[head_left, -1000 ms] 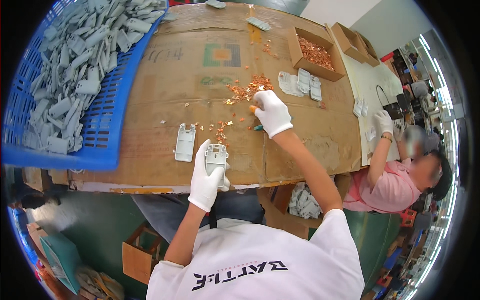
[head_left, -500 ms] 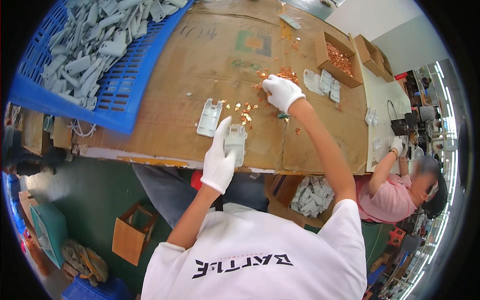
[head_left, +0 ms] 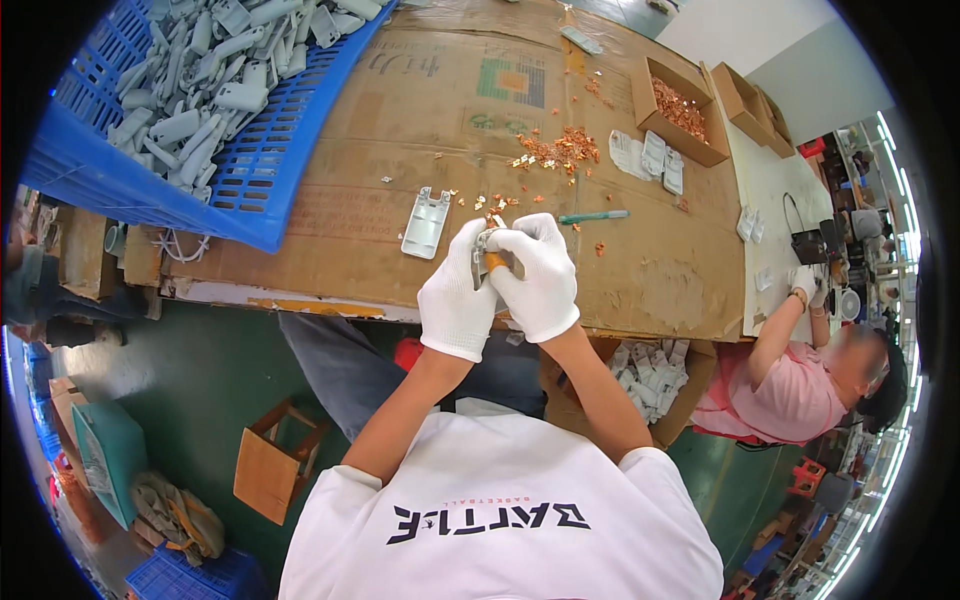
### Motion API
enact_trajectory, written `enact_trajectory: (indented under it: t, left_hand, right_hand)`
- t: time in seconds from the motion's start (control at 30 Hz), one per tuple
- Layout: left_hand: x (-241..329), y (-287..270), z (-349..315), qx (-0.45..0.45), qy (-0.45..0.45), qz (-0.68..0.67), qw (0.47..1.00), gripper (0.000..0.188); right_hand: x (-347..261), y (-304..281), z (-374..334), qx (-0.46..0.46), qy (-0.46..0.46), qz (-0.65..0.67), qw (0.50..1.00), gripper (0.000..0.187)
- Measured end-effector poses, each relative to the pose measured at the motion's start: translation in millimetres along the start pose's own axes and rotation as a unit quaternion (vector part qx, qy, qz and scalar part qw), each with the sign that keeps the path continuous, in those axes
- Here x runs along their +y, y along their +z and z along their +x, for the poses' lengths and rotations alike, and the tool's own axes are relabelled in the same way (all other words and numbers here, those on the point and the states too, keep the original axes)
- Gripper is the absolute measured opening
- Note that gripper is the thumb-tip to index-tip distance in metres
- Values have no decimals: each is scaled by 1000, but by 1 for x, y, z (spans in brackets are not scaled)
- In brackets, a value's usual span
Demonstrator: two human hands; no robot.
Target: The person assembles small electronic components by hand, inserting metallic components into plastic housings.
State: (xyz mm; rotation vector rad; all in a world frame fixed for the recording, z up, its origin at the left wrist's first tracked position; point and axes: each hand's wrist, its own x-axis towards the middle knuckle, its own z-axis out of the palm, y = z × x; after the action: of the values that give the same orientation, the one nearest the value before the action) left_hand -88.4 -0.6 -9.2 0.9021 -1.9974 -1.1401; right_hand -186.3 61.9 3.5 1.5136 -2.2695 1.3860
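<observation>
My left hand (head_left: 456, 292), in a white glove, grips a pale grey plastic housing (head_left: 479, 262) above the table's near edge. Most of that housing is covered by the fingers. My gloved right hand (head_left: 540, 278) is closed against its upper end, fingers pinched together; a coppery-orange patch shows between the hands, but what the fingertips hold is hidden. Just left of them a similar open housing (head_left: 426, 226) lies on the cardboard. Loose copper-coloured clips (head_left: 497, 205) are scattered beyond my fingertips, with a larger pile of copper pieces (head_left: 568, 150) farther off.
A blue crate (head_left: 270, 185) heaped with grey plastic parts stands at the left. A green pen (head_left: 593, 216) lies right of my hands. Farther right are a cardboard box (head_left: 690, 143) of copper pieces and a co-worker (head_left: 785, 385) in pink. Below the edge sits a box of white parts (head_left: 650, 385).
My right hand has come back from the copper pile to meet the left hand at the housing. The left hand has turned the housing up. The pen now shows fully.
</observation>
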Motion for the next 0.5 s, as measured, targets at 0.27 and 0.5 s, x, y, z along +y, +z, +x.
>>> enact_trajectory:
  t: [0.27, 0.5]
  left_hand:
    - [-3, 3, -13, -5, 97, 54, 994, 47]
    - [4, -3, -22, -119, 123, 91, 981, 45]
  right_hand:
    - [14, -19, -8, -51, 246, 164, 954, 21]
    - [15, -39, -33, -148, 196, 121, 962, 19]
